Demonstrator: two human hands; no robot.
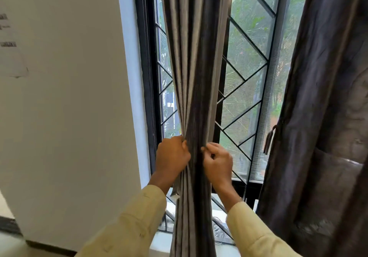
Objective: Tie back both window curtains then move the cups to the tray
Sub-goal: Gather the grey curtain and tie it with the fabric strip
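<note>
The left curtain (194, 61), grey and pleated, hangs in front of the window and is bunched into a narrow bundle at waist height. My left hand (172, 154) grips the bundle from its left side. My right hand (218, 162) pinches it from the right, fingers curled into the folds. The right curtain (326, 117), dark grey, hangs loose at the right edge, with a tie-back loop (269, 141) dangling at its inner edge. No cups or tray are in view.
A white wall (69, 107) stands to the left of the black window frame (146, 77). Diagonal black grille bars (246, 77) cross the window. A white sill (201, 242) runs below the curtain.
</note>
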